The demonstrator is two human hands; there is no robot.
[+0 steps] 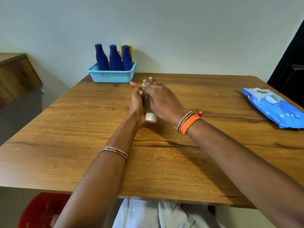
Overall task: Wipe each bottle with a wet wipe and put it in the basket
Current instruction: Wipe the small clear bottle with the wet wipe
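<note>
Head view first, nearest to you: a red bin (43, 209) sits on the floor below the near left edge of the wooden table (82, 162), and pale cloth on your lap (148, 214) shows under that same edge. Out over the middle of the table, both your hands meet on one bottle (146, 106). It lies lengthwise, pointing away from you, its white cap (150, 117) toward you and resting on the tabletop. Your left hand (137, 104) grasps the bottle's left side, thumb stretched forward along it. Your right hand (162, 100) lies over the top and right side, fingers curled down around the body; something pale shows at the fingertips, but you cannot tell whether it is a wipe. At the table's right edge, well apart from the bottle, lies a blue wet wipe pack (273, 107). At the far edge, left of centre, stands a light blue basket (111, 76) holding three upright dark blue bottles (115, 58) with a yellow bottle (130, 48) behind them.
</note>
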